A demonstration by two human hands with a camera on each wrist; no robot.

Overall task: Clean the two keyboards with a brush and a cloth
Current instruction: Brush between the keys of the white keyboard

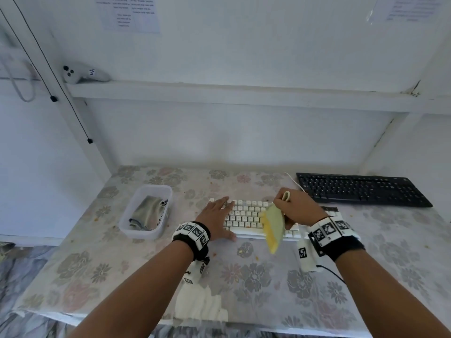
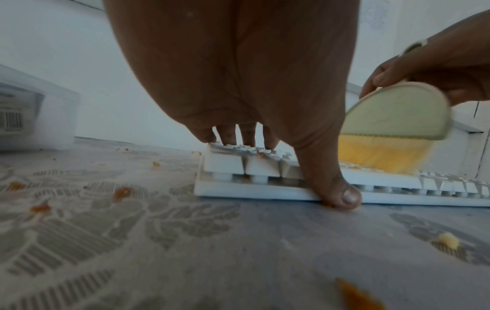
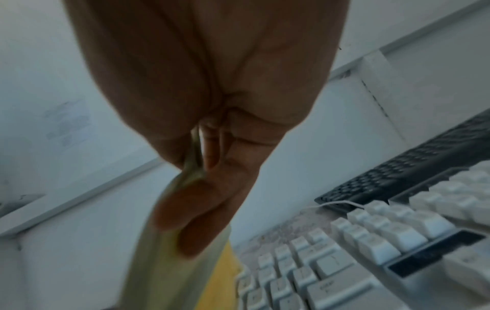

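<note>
A white keyboard point(image 1: 246, 217) lies in the middle of the flowered table, with orange crumbs among its keys point(image 2: 261, 154). My left hand point(image 1: 217, 215) lies flat on its left end, fingers straight on the keys point(image 2: 240, 136), thumb against the front edge. My right hand point(image 1: 296, 206) grips a pale green brush point(image 1: 274, 222) with yellow bristles point(image 2: 381, 156) that touch the keys. In the right wrist view my fingers point(image 3: 196, 209) pinch the brush body point(image 3: 169, 272). A black keyboard point(image 1: 361, 190) lies at the back right. A grey cloth point(image 1: 146, 213) sits in a tub.
The clear plastic tub point(image 1: 133, 231) stands left of the white keyboard. Orange crumbs point(image 2: 122, 193) are scattered on the tablecloth. A white cloth point(image 1: 199, 304) lies at the table's front edge. A white shelf point(image 1: 244, 93) runs above, with a white controller point(image 1: 83, 74) on it.
</note>
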